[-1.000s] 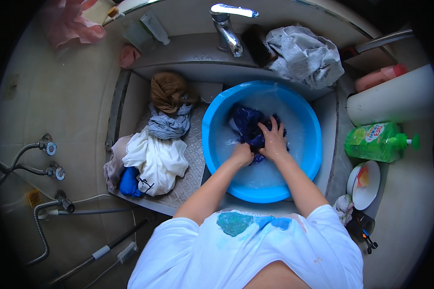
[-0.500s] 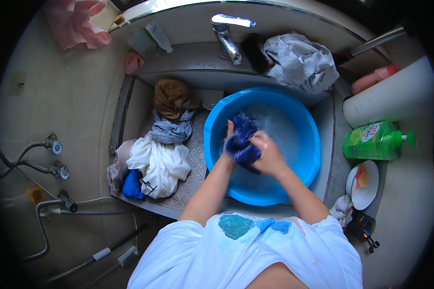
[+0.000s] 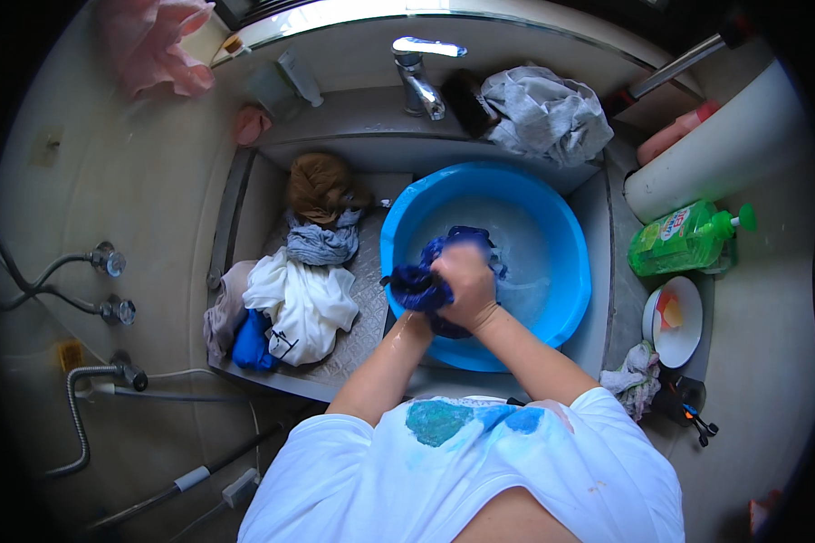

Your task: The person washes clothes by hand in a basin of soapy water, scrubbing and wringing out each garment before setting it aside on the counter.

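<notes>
Over the light blue basin [image 3: 578,312] of cloudy water, both hands work a wet dark blue garment [image 3: 421,288]. My right hand [image 3: 467,285] is closed around its middle, knuckles up, fingertips blurred. Cloth wraps over my left hand [image 3: 414,323], so only the part near the wrist shows; the garment is bunched in its grip, though the fingers are hidden. One bundle of the cloth hangs at the left of the hands, near the basin's left rim. More of it lies beyond the right hand, toward the water.
The basin stands in a grey sink [image 3: 371,312]. Left of it lie a brown cloth [image 3: 320,185], a grey-blue cloth [image 3: 321,242], a white garment [image 3: 303,303] and a bright blue cloth [image 3: 254,344]. A faucet [image 3: 417,86] rises behind. A green pump bottle [image 3: 679,240] and white bowl [image 3: 684,330] stand right.
My hands have come closer together, the right one moving left and over the garment. The garment has shifted left and now covers most of my left hand. The view has turned slightly.
</notes>
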A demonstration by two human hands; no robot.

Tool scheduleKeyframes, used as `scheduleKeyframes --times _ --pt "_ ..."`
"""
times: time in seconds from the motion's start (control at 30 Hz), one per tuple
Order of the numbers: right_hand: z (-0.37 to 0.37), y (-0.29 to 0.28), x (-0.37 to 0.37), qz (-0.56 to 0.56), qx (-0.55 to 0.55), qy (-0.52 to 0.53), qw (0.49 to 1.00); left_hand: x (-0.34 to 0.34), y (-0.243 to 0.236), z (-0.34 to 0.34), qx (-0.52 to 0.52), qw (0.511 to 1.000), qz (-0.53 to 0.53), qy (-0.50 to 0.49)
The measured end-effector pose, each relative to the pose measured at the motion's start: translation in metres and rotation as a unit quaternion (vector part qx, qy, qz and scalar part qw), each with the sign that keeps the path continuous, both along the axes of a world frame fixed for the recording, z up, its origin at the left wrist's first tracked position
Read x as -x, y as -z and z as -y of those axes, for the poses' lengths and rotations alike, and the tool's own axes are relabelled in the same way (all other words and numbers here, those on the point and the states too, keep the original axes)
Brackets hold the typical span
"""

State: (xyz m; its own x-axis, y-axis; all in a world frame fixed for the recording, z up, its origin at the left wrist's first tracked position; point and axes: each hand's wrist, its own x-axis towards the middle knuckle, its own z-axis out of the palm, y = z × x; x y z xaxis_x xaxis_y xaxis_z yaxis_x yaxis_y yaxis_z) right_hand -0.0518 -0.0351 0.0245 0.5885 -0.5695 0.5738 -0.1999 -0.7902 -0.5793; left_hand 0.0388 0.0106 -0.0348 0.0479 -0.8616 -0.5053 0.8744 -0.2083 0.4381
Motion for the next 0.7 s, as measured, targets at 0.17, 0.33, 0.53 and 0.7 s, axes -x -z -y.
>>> scheduleKeyframes --times 0.17,0.33,0.53,0.7 --pt "0.032 0.02 0.003 -0.002 -0.102 0.087 0.991 0.016 0.052 -0.009 0.02 0.997 -0.069 0.022" --pt "0.058 0.081 0.054 0.012 -0.306 0.191 0.932 0.04 -0.017 -0.033 -0.008 0.999 -0.008 0.047" --pt "0.052 0.117 0.108 -0.163 -0.454 0.247 0.841 0.014 -0.06 -0.047 0.067 0.995 -0.055 0.044" --pt "0.046 0.089 0.113 -0.158 -0.529 0.118 0.825 -0.026 -0.116 -0.058 0.263 0.96 -0.086 -0.043"
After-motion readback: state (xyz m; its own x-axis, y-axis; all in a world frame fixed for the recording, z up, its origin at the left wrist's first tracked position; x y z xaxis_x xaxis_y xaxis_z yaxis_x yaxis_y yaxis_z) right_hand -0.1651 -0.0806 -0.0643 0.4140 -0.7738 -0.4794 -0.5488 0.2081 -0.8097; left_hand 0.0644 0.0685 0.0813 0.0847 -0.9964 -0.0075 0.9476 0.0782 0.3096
